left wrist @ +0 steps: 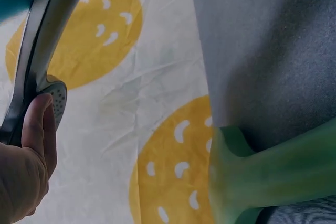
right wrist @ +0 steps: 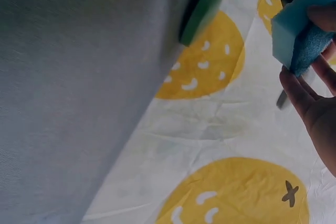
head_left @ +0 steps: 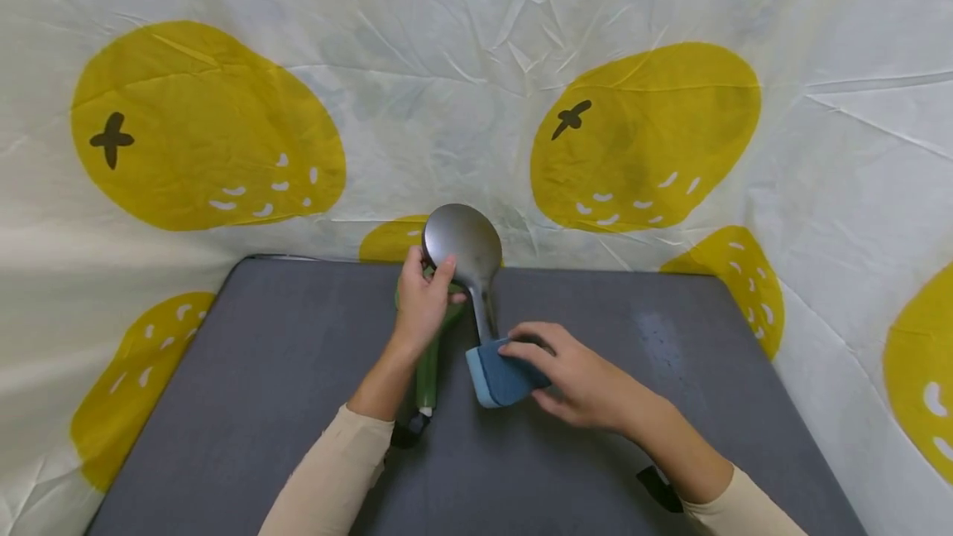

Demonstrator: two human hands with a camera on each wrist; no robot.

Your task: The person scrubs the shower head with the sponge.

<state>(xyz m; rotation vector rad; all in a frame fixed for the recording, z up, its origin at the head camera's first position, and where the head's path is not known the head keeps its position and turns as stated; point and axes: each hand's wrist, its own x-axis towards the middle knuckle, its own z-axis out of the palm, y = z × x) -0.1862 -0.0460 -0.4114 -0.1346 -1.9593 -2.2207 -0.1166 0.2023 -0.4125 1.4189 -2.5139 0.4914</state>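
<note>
A grey metallic handheld shower head [head_left: 465, 242] is raised above the table, its smooth back toward the head camera. My left hand [head_left: 423, 304] grips its round head by the rim, the thumb on the back. In the left wrist view, nozzle dots show on the shower head's face [left wrist: 59, 103] beside the fingers. My right hand [head_left: 584, 375] pinches a two-tone blue sponge [head_left: 502, 375] against the lower handle, whose end the sponge hides. The right wrist view shows the sponge [right wrist: 294, 40] held between thumb and fingers.
On the dark grey table [head_left: 581, 470], partly behind my left hand, lies a green tool with a long handle [head_left: 427, 375] and a wider head [left wrist: 231, 182]; its kind is unclear. A white cloth with yellow fruit prints [head_left: 462, 139] hangs around the table's back and sides.
</note>
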